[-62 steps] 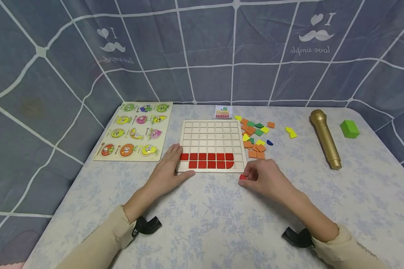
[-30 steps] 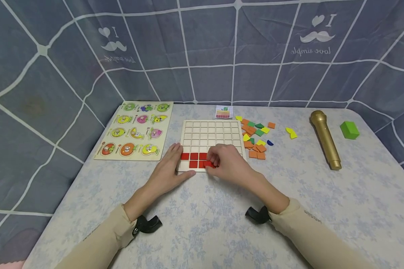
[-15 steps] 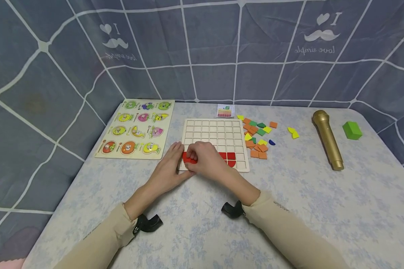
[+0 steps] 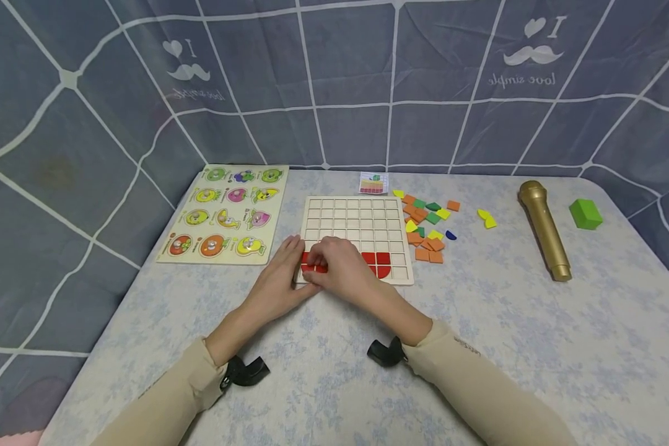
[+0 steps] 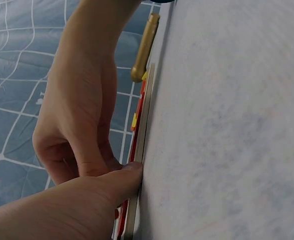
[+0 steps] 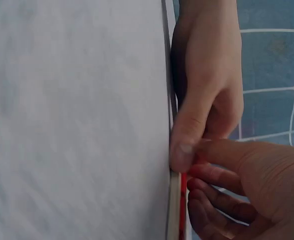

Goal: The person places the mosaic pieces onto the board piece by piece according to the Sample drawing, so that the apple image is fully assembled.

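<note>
A pale wooden grid board [image 4: 353, 218] lies on the table, with red tiles [image 4: 383, 258] in its two nearest rows. My left hand [image 4: 275, 279] rests along the board's left side, fingers straight and thumb at the near edge. Over the lower left corner, my right hand [image 4: 342, 266] curls its fingers and pinches a red tile [image 6: 201, 161] between thumb and forefinger. That tile sits at the corner cell, mostly hidden by the fingers. Both thumbs come close together at the board's edge in the left wrist view. The right hand covers the middle of the red rows.
Loose orange, green and yellow tiles [image 4: 428, 243] lie right of the board, with a blue half-round piece [image 4: 451, 235]. A small picture card [image 4: 373, 183] is behind it. A fruit puzzle [image 4: 221, 215] lies left; a gold microphone [image 4: 545, 232] and green block [image 4: 586, 214] lie right.
My right hand has carried a red tile from the board's near right corner across to its lower left corner. There the tile has settled lower. My left hand has stayed in place.
</note>
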Motion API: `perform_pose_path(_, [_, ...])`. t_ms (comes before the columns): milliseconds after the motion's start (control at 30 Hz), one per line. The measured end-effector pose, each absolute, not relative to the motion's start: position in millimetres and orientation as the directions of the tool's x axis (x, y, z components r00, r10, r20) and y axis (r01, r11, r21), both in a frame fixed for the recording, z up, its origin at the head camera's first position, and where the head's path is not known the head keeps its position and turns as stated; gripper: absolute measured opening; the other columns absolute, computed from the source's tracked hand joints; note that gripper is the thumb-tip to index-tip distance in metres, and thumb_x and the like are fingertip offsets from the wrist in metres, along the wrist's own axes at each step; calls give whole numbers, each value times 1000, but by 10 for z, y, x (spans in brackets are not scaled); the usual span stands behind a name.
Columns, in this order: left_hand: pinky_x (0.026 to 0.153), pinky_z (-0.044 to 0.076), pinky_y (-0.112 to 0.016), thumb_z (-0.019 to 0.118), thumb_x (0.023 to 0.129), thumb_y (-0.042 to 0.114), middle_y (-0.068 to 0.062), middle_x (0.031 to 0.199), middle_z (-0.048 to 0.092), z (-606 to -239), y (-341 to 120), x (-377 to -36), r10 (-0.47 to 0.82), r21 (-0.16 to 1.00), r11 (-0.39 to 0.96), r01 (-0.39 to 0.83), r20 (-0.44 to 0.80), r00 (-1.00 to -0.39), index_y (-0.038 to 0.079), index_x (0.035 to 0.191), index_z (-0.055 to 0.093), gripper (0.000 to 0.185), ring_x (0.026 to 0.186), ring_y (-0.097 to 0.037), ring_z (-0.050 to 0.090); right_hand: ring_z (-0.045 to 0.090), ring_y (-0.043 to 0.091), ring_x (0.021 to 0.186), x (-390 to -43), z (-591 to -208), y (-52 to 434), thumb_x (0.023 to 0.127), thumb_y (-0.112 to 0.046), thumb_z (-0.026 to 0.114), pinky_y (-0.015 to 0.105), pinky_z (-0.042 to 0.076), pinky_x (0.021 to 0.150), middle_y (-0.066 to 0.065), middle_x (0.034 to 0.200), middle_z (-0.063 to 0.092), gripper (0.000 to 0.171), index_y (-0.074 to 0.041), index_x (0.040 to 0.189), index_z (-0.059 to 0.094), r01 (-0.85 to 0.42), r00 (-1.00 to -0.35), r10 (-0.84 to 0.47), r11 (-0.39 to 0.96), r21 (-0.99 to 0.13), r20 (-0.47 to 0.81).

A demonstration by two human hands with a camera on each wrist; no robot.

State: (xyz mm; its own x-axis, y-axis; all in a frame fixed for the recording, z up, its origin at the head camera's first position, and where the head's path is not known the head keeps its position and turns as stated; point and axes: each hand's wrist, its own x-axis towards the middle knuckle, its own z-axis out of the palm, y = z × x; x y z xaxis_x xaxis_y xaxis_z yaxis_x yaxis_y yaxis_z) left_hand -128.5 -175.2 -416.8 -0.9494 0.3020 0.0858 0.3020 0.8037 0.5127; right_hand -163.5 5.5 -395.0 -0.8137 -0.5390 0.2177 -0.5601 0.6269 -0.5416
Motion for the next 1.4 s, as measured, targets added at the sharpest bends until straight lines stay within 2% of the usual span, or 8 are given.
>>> perform_pose_path(233, [129,24,-57,80,93,45,-22,173,22,-4191,-1737,-1284,294,531,797,287,75,-953,-7,163,28,102,164,-36,16,66,14,78,-1740,-3844,353,94,-17,79,28,55,72,2,87,72,8,-9,92,78,-536,-828,-518,615,-578,217])
perform_pose_path(533, [129,24,-57,80,93,45,-22,174,22,-4194,-1724,-1283,289,530,798,286,79,-954,-7,163,28,102,163,-37,16,71,26,89,-1925,-3747,1060,94,-9,77,41,61,79,11,98,77,10,-2,101,79,-441,-891,-403,653,-615,210])
perform_pose_path(833, [129,24,-57,81,92,43,-23,173,22,-4188,-1761,-1279,282,524,803,282,83,-956,-9,162,28,102,163,-38,16,70,31,100,-2087,-3716,1561,92,-8,79,46,59,88,16,106,75,21,1,111,77,-266,-957,-281,746,-611,73])
perform_pose_path(1133, [129,23,-57,81,93,43,-24,173,22,-4188,-1759,-1277,285,521,805,283,78,-955,-9,162,28,102,163,-39,16,66,30,96,-2141,-3816,1681,87,-8,85,45,56,86,16,102,73,22,-1,105,77,-217,-964,-265,791,-572,0])
perform_pose_path(1400, [129,24,-57,80,93,44,-24,173,22,-4195,-1751,-1277,294,522,800,295,86,-952,-9,162,28,102,163,-39,16,66,27,88,-2132,-3815,1702,85,-8,85,42,55,80,13,95,74,18,-2,100,76,-223,-965,-262,820,-527,2])
